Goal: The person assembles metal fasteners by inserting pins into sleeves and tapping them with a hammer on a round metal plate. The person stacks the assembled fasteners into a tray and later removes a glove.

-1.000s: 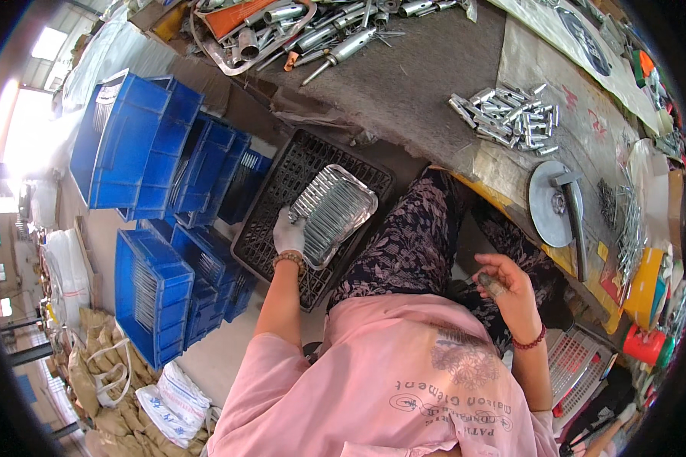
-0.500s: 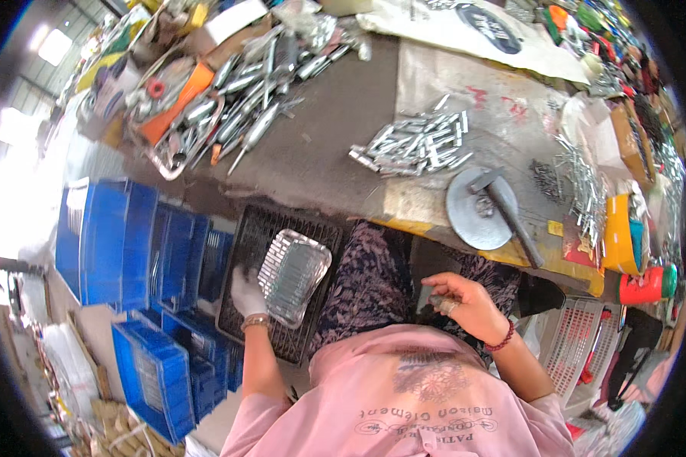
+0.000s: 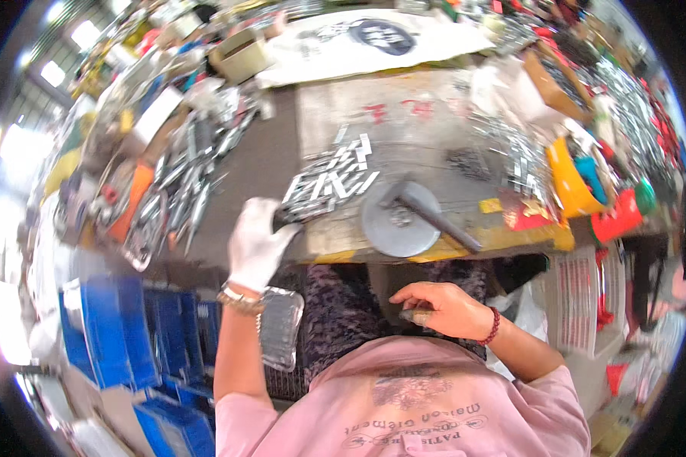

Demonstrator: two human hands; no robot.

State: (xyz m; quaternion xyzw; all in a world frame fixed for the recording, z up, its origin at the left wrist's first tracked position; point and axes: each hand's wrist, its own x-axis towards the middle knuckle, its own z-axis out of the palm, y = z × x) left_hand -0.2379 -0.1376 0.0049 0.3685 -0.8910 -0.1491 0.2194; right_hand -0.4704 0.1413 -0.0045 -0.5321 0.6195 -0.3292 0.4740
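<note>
Cluttered surface (image 3: 404, 114) with metal pieces (image 3: 324, 186) at its near edge.
These pieces are touched by the gloved left hand (image 3: 258, 242), grip half-closed over their left end; the right hand (image 3: 443, 308), nearer, is closed around a small dark part (image 3: 415, 314).

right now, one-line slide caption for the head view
Gloved left hand reaches the pile of metal parts on the workbench; bare right hand grips a small part.

The small dark object (image 3: 418, 314) in the right hand (image 3: 442, 308) is mostly hidden by its fingers, and parts at eleven o'clock blur together.
</note>
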